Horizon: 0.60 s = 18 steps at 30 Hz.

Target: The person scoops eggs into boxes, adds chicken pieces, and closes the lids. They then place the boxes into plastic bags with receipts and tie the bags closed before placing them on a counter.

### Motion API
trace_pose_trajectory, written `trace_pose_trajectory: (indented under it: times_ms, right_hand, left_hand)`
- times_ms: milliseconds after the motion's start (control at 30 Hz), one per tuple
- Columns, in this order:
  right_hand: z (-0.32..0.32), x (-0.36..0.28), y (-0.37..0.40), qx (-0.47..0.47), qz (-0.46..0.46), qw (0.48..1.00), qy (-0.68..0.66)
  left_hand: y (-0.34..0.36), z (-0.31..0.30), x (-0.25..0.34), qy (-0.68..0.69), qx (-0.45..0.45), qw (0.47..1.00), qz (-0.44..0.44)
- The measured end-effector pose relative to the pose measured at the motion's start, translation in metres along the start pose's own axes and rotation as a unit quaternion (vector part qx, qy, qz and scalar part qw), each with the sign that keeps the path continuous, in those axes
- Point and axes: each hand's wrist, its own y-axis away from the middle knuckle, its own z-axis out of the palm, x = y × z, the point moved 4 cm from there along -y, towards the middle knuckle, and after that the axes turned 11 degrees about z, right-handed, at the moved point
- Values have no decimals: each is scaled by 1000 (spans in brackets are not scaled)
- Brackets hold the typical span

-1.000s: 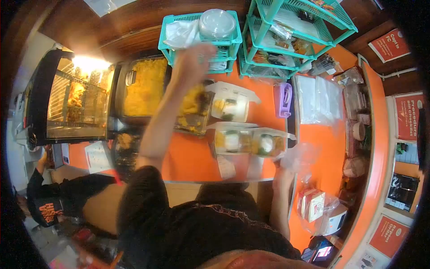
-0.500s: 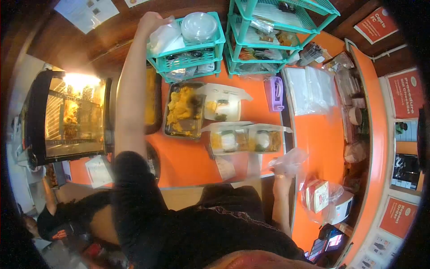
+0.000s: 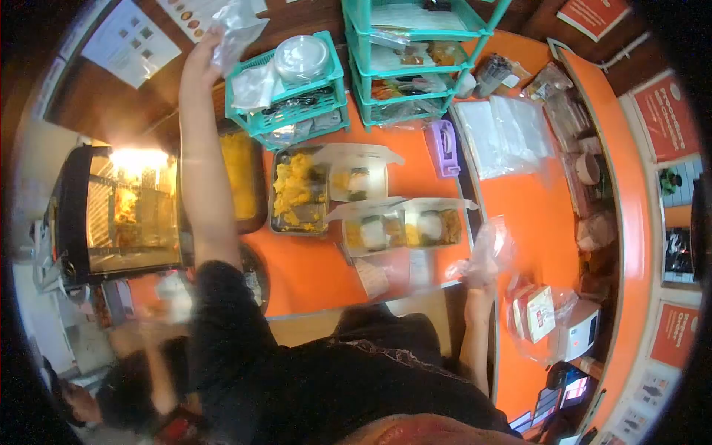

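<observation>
in the upper left of the frame the left hand (image 3: 199,63) is raised at arm's length, its fingers closed on the lower edge of a clear plastic bag (image 3: 239,22) held just above and left of the teal basket rack (image 3: 297,104). at the lower right of centre, the right hand (image 3: 480,276) rests at the near edge of the orange table (image 3: 311,259), closed around a second clear bag (image 3: 495,241) bunched above it. the 2 open food boxes (image 3: 404,226) lie just left of that hand, with a metal tray (image 3: 297,191) of yellow food beside them.
</observation>
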Motion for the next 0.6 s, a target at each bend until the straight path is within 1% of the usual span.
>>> trace_pose_trajectory:
  times_ms: [33, 100, 133, 200, 233, 267, 300, 333, 367, 400, 500, 567, 600]
  right_hand:
    - [-1, -2, 3, 17, 6, 999, -27]
    - [-3, -9, 7, 54, 15, 995, -80]
    - [-6, -12, 10, 61, -10, 996, -63]
    - [-9, -23, 15, 68, -40, 996, -43]
    - [-13, -26, 18, 73, -51, 995, -31]
    - [-16, -26, 16, 63, -37, 997, -8]
    - [-18, -24, 10, 46, -26, 998, 14]
    - [-23, -7, 1, 9, -26, 999, 35]
    - [5, -48, 16, 12, -121, 985, 124]
    - [1, -21, 1, -53, -206, 949, 232]
    - [32, -50, 19, -65, -261, 894, 359]
    - [24, -60, 16, -101, -171, 933, 300]
    - [21, -62, 17, -121, -121, 947, 272]
  left_hand:
    - [17, 22, 3, 7, -21, 1000, 12]
    - [72, 86, 2, 27, -65, 997, 34]
    - [94, 108, -4, 86, -103, 991, 25]
    - [141, 137, -35, 204, -172, 964, -4]
    - [170, 142, -71, 179, -264, 948, -11]
    - [222, 173, -92, 105, -363, 924, -65]
    - [281, 213, -100, 2, -423, 904, -67]
    - [345, 252, -108, -84, -465, 880, -46]
    - [399, 283, -115, -153, -506, 849, -13]
    - [437, 301, -123, -202, -531, 823, 8]
    - [460, 287, -157, -267, -533, 802, -30]
    - [427, 261, -156, -416, -429, 801, -25]
    - [403, 252, -137, -296, -385, 873, -38]
